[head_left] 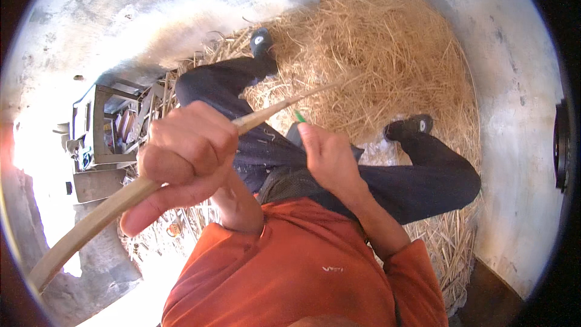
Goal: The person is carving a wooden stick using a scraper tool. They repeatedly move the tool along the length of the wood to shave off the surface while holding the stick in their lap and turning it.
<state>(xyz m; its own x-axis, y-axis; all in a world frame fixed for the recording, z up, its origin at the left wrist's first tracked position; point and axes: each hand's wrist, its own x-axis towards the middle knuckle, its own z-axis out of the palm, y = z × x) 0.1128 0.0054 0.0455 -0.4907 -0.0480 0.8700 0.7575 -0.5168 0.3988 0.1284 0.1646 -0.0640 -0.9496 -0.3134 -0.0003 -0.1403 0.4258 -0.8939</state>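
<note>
My left hand (190, 145) is closed in a fist around a long, pale wooden stick (115, 206). From the near left the stick slants up across my lap, its thinner end pointing at the straw. My right hand (331, 157) is closed a little below and right of the stick, apart from it. A small green tip (299, 117) sticks out above its thumb, and a flat dark grey piece (294, 134) shows beside the fingers. The rest of what the right hand holds is hidden, so its kind is unclear.
Loose straw (387, 54) covers the floor between and beyond my spread legs. An old wooden frame (100, 127) with odds and ends in it stands at the left. Pale, worn walls (508, 85) rise at the right and the far left.
</note>
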